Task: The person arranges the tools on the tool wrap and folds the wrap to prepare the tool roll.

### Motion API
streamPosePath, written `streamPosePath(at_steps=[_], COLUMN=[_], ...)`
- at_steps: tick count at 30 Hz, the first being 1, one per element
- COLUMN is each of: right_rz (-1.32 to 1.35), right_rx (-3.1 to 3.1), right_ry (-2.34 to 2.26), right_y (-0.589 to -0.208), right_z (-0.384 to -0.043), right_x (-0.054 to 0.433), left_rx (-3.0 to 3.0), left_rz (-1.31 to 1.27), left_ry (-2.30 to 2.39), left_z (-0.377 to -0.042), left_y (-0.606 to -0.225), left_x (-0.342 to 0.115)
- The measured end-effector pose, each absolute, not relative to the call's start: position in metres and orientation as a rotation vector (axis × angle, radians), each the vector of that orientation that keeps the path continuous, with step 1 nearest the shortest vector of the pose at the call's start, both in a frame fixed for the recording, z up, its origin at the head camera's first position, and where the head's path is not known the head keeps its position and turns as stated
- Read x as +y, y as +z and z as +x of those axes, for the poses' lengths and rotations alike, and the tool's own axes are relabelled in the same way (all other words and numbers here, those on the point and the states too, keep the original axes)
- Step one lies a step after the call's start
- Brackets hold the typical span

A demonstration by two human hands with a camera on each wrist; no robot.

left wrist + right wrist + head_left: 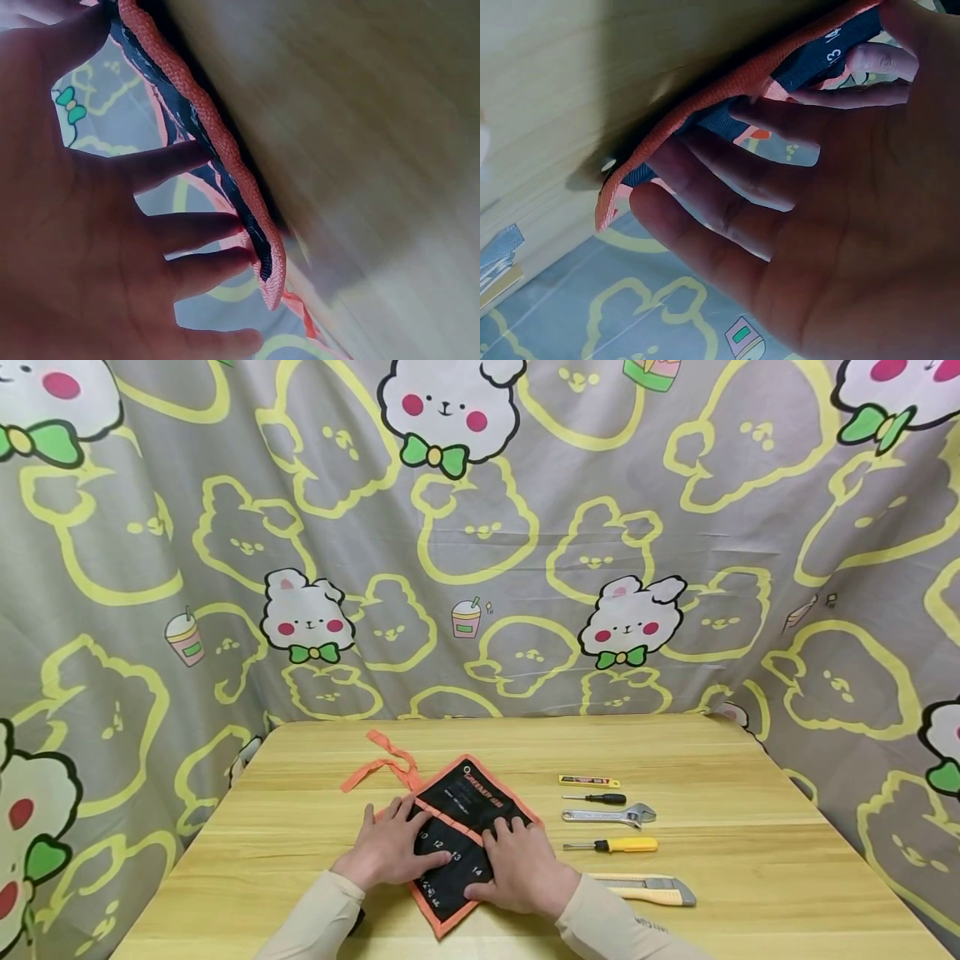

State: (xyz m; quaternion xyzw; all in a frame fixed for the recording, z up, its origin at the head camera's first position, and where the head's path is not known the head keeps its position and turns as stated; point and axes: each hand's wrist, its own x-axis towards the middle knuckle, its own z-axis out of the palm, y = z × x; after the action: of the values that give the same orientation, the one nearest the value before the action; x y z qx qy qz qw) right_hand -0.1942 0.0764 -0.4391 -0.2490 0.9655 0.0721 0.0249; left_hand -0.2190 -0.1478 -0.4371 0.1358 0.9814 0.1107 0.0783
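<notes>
A black fabric tool pouch (457, 887) with orange edging lies turned cornerwise on the table, with printed numbers along its pockets. Orange tie straps (401, 767) trail from its far left side. My left hand (390, 850) rests on the pouch's left edge with fingers spread. On the right side, my right hand (521, 867) presses the cloth, its thumb towards the near corner. The left wrist view shows straight fingers touching the orange border (217, 139). In the right wrist view, the extended fingers lie along the pouch edge (727, 88).
Right of the pouch lie a small yellow case (588, 781), a black-handled screwdriver (606, 798), an adjustable wrench (607, 816), a yellow-handled screwdriver (630, 845) and a utility knife (656, 891), partly hidden by the right hand. A patterned curtain (517, 610) surrounds the wooden table (757, 835).
</notes>
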Motion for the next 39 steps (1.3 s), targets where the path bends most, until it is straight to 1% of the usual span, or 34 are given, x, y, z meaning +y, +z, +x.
streamPosePath(at_steps=[5,11,15,19,25,29,39], right_rz=[-0.816,-0.959,-0.985,-1.007,-1.060,-1.086,-0.995], right_rx=[2.923,2.815,2.768,2.730,2.703,2.700,2.704], right_ry=[0.095,-0.041,-0.054,-0.050,0.017,0.047,0.046], right_y=[-0.429,-0.416,-0.416,-0.422,-0.432,-0.434,-0.434], right_z=[-0.206,-0.241,-0.261,-0.275,-0.283,-0.284,-0.291], right_x=[0.086,0.097,0.097,0.094,0.085,0.079,0.073], left_rx=[2.932,2.919,2.899,2.891,2.908,2.899,2.879], left_rz=[0.436,0.472,0.460,0.465,0.539,0.513,0.504], left_ry=[0.400,0.516,0.543,0.497,0.446,0.405,0.361], left_z=[-0.212,-0.201,-0.194,-0.188,-0.181,-0.182,-0.183], left_y=[-0.436,-0.430,-0.428,-0.428,-0.432,-0.434,-0.439], left_x=[-0.148,-0.145,-0.144,-0.143,-0.140,-0.138,-0.138])
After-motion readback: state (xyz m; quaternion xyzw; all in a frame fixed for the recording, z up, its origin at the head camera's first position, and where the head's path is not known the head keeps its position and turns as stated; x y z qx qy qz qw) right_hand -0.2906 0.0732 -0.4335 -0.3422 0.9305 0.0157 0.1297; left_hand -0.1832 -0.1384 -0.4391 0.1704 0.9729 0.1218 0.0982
